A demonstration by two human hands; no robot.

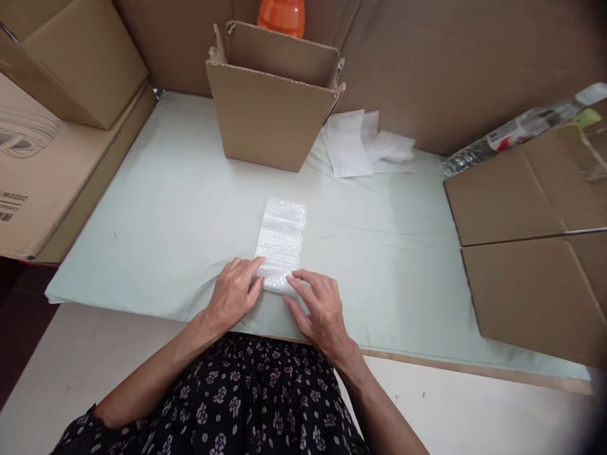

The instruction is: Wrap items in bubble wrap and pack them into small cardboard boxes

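Note:
A small rectangular piece of bubble wrap [281, 235] lies flat on the pale green cloth, its long side pointing away from me. My left hand [233, 289] is at its near left corner, the index finger resting on top and the thumb at the edge. At the near right corner, my right hand [320, 308] has its fingertips on the plastic, with the thumb just below the near edge. Between the two hands the near end looks slightly raised or folded. Both hands hold this end lightly; the undersides of the fingers are hidden.
An open cardboard box [277, 117] stands behind the bubble wrap, an orange object [282, 16] behind it. More bubble wrap pieces [353, 145] lie to its right. Closed cartons [535, 284] and a plastic bottle [512, 134] are at the right, stacked boxes [85, 63] at the left.

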